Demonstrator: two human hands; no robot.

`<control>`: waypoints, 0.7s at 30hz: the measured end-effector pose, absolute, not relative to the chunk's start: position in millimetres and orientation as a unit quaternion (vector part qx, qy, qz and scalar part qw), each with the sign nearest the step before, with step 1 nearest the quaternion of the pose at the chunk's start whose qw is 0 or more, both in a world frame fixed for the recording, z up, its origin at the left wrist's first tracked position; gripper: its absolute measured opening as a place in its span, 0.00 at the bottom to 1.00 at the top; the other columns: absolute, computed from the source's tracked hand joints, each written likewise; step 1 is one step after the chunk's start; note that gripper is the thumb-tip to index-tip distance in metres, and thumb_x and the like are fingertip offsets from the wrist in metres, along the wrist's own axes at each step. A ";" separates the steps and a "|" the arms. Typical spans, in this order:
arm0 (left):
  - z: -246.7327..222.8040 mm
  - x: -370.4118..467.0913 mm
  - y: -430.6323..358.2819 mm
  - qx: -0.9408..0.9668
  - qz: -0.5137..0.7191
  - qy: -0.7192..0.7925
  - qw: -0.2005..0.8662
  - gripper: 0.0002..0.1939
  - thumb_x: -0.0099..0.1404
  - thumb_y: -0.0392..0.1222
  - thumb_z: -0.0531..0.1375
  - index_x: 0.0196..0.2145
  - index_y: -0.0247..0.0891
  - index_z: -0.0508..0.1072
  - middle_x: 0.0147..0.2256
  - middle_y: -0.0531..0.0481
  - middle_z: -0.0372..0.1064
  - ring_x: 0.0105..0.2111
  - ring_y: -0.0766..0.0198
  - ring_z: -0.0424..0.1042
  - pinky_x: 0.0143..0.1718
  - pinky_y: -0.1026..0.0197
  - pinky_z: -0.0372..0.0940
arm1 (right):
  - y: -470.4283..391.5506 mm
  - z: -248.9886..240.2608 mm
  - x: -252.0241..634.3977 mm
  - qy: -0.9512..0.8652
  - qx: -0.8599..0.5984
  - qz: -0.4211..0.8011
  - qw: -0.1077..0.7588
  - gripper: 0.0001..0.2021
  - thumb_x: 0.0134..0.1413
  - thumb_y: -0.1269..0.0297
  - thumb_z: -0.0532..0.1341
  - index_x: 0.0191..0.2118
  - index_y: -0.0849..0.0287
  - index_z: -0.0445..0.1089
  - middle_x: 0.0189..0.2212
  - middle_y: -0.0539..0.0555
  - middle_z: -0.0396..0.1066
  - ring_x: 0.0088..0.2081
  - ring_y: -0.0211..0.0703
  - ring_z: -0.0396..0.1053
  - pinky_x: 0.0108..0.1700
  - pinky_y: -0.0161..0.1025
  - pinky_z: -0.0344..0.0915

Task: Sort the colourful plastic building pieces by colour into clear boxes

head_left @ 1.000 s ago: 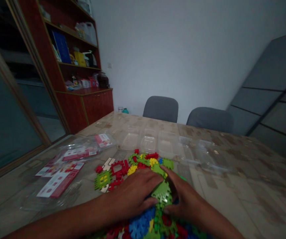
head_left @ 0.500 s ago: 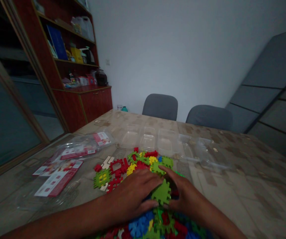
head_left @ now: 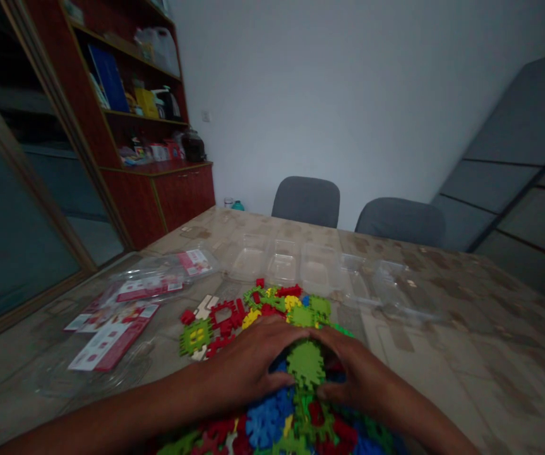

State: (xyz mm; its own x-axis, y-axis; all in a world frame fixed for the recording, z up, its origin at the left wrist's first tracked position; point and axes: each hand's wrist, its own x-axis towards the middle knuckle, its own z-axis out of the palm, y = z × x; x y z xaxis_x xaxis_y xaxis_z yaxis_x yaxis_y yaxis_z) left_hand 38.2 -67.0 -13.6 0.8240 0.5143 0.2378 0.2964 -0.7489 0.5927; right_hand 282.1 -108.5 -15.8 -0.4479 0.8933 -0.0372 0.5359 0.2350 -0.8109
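Note:
My left hand and my right hand arch over a heap of coloured plastic building pieces. Their fingers curve toward each other and meet on the far side, while the thumbs stay spread apart on the near side. Framed between them, a green notched square piece lies on the heap. Both thumb tips are close to its lower edges; I cannot tell whether they touch it. Neither hand is closed on a piece. Nearer me are blue notched pieces and another green piece. Fingertips at the far side are partly hidden.
More pieces spread beyond my hands, including a red square frame and a green-yellow square. Clear plastic boxes stand in a row behind them. Clear lids with printed labels lie left. Two grey chairs stand across the table.
My fingers have come together over the far side of the green piece, and the thumbs have spread slightly away from it. The surrounding pieces look nearly unmoved.

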 end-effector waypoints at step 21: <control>-4.6 29.5 -61.8 0.917 0.179 0.253 0.250 0.32 0.62 0.39 0.66 0.61 0.46 0.61 0.57 0.43 0.67 0.57 0.47 0.63 0.58 0.44 0.58 | -116.3 -14.5 270.3 -0.808 -0.476 0.289 0.193 0.41 0.45 0.72 0.67 0.66 0.49 0.57 0.61 0.58 0.63 0.61 0.59 0.60 0.63 0.57 0.56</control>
State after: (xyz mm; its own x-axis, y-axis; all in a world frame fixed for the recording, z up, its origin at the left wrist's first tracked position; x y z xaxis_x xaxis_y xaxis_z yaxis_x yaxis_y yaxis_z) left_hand 29.5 -61.8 -4.6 0.8078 0.5540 0.2013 0.3755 -0.7470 0.5487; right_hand 270.3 -116.3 -14.5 -0.4716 0.8811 0.0368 0.6578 0.3793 -0.6507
